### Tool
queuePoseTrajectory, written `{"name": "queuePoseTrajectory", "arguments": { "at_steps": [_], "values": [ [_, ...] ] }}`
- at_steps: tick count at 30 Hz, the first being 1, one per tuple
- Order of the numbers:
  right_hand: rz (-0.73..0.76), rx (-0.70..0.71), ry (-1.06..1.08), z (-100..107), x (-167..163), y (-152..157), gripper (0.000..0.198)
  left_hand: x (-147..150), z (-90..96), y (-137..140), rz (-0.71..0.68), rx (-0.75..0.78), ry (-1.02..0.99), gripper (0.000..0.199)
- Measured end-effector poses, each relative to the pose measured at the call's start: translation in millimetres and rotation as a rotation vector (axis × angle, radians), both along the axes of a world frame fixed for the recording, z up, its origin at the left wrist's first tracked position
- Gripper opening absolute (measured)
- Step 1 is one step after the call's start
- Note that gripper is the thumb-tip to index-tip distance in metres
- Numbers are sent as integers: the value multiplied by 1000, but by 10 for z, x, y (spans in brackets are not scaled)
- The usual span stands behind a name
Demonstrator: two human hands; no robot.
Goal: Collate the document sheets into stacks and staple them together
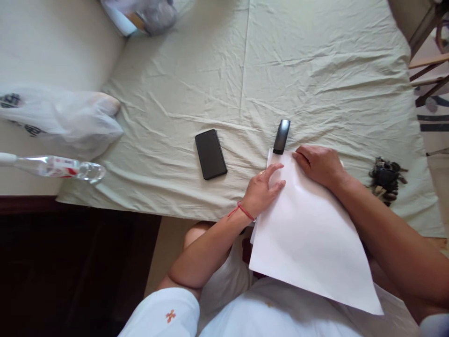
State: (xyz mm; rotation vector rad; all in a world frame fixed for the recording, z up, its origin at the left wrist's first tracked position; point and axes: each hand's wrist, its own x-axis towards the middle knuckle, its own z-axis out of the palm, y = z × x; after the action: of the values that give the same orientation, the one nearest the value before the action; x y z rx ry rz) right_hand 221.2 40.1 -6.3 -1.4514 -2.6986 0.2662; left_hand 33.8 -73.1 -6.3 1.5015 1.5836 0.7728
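A small stack of white paper sheets (308, 234) lies partly on the bed-like covered surface, its lower part hanging over the front edge above my lap. At its upper left corner is a dark stapler (281, 135), its near end touching the paper; whether its jaws are around the sheets I cannot tell. My left hand (261, 191) rests on the left edge of the stack, thumb and index finger stretched apart. With curled fingers, my right hand (320, 164) is closed on the upper right edge of the paper. Neither hand touches the stapler.
A black phone (211, 154) lies left of the paper on the wrinkled pale green cloth (168, 140). A bunch of keys (386, 178) is at the right. Along the left are a white plastic bag (66, 121) and a clear bottle (63, 167); another bag (156, 16) is farther back.
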Motion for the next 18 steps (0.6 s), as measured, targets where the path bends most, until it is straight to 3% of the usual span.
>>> {"name": "queuePoseTrajectory", "arguments": {
  "at_steps": [5,9,13,18],
  "values": [
    [30,41,80,-87,50,6,36,-14,-32,38,43,-50,-48,47],
    [79,169,231,-181,68,-9,31,10,-28,52,48,-64,-13,54],
    [155,261,356,-236,38,-32,58,26,-3,52,40,-63,25,60],
    [272,188,294,-165,-39,-72,70,30,15,60,65,-83,41,68]
  ]
}}
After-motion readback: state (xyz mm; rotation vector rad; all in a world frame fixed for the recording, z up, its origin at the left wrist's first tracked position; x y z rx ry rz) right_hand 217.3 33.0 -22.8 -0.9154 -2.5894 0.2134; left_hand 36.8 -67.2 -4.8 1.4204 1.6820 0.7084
